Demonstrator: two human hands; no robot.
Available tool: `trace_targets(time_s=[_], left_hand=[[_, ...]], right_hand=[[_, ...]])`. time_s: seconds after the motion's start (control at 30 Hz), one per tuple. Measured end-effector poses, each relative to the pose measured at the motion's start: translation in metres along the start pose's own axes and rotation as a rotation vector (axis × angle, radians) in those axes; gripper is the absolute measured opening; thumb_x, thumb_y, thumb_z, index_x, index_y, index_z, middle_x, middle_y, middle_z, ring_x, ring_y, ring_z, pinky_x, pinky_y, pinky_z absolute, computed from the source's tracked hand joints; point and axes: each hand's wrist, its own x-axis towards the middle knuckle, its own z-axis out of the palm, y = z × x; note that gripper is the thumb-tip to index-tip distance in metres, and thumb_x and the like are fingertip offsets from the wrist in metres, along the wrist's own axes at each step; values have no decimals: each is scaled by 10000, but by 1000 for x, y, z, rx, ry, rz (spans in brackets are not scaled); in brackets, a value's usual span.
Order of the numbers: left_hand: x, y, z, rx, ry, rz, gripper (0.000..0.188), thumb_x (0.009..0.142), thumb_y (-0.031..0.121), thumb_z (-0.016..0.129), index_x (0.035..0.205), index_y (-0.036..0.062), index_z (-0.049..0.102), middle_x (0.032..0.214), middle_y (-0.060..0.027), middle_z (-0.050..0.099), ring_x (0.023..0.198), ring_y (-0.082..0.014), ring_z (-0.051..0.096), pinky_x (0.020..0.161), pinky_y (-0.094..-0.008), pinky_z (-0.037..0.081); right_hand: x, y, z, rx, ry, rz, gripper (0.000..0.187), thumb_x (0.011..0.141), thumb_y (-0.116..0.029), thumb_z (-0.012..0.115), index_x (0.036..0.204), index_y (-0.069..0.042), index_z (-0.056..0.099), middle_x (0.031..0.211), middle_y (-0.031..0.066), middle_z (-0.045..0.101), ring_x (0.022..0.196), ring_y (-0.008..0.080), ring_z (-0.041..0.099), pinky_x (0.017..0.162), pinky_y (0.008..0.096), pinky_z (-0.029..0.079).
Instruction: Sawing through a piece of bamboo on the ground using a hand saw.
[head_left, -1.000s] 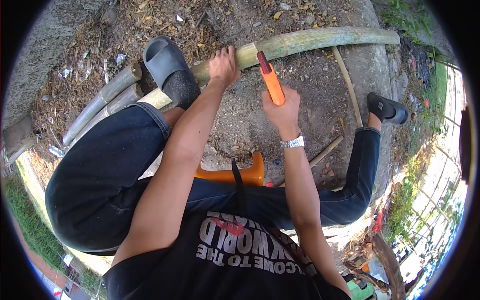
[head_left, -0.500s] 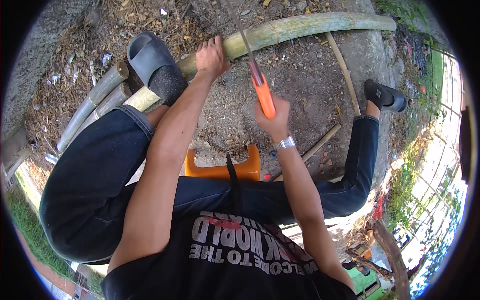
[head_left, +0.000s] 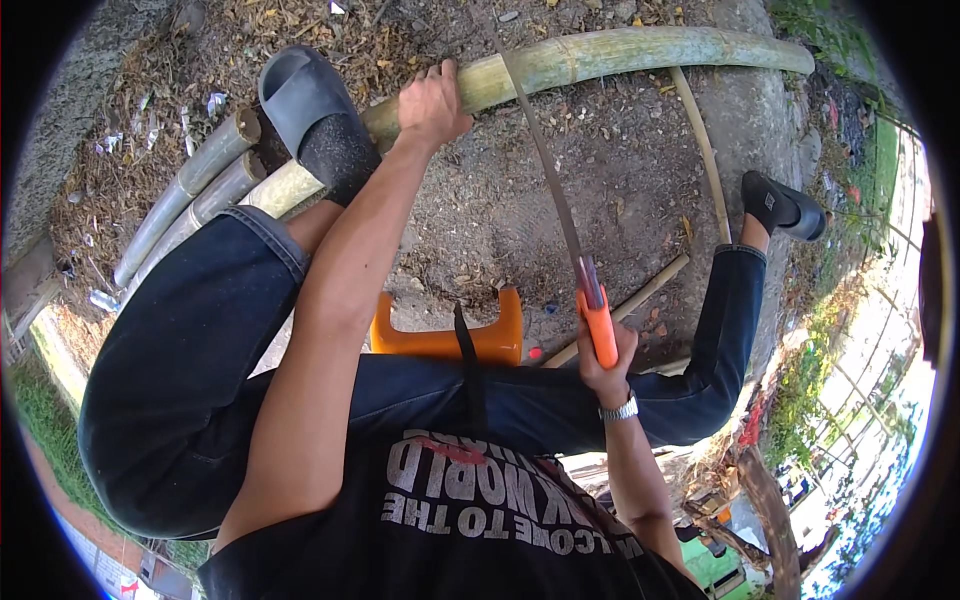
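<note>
A thick, pale green bamboo pole [head_left: 640,52] lies across the ground ahead of me. My left hand [head_left: 432,105] is wrapped over it from above, just left of the saw, gripping it. Beside that hand, my foot in a dark grey slide sandal [head_left: 320,115] presses on the pole. My right hand [head_left: 608,358] is closed round the orange handle of a handsaw [head_left: 552,180]. The long thin blade runs up and left from the handle and lies across the bamboo, its far end reaching past the pole. I cannot tell how deep any cut goes.
Cut bamboo lengths [head_left: 190,190] lie at the left. An orange plastic stool [head_left: 455,345] is under me. Thin sticks [head_left: 705,155] rest on the ground near my right foot [head_left: 785,205]. A wooden branch [head_left: 770,510] and a wire fence stand at the right.
My right hand has drawn the saw back toward me and to the right, so more blade shows on the near side of the bamboo. My left hand keeps its hold.
</note>
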Motion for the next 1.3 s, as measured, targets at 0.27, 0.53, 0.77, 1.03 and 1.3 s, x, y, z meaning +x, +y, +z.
trace_targets(time_s=[0.27, 0.53, 0.77, 1.03, 1.3], left_hand=[[-2, -2, -22, -8, -121, 31, 773, 731, 362, 877, 1342, 57, 516, 1162, -195, 737, 1047, -367, 749, 927, -435, 621], [5, 1, -27, -36, -78, 13, 699, 724, 287, 839, 1312, 46, 548, 1159, -209, 736, 1065, -367, 748, 919, -443, 624], [6, 6, -17, 37, -185, 6, 813, 715, 344, 857, 1374, 43, 487, 1106, -177, 746, 1006, -344, 760, 887, -423, 631], [6, -3, -17, -24, -133, 27, 712, 742, 296, 825, 1331, 41, 518, 1142, -191, 735, 1053, -348, 751, 924, -423, 618], [9, -2, -15, 1, -98, 35, 648, 755, 292, 817, 1279, 49, 523, 1146, -184, 742, 1056, -329, 754, 897, -408, 623]], right_hand=[[169, 8, 65, 132, 99, -79, 135, 890, -95, 726, 811, 11, 701, 613, 116, 591, 540, 201, 621, 537, 356, 463], [-31, 4, -15, -37, 94, 34, 53, 850, -32, 728, 885, 8, 729, 609, 99, 613, 489, 185, 609, 517, 312, 464], [158, -16, 96, 7, 208, -85, 105, 817, -79, 711, 769, -17, 642, 629, 172, 619, 519, 346, 633, 531, 404, 500], [-6, -32, 11, -154, 92, -6, 58, 828, -47, 710, 867, -10, 734, 640, 148, 652, 520, 271, 670, 535, 367, 525], [188, -39, 82, -35, 247, -76, 206, 847, -113, 726, 705, -10, 619, 603, 172, 589, 514, 346, 607, 542, 421, 475]])
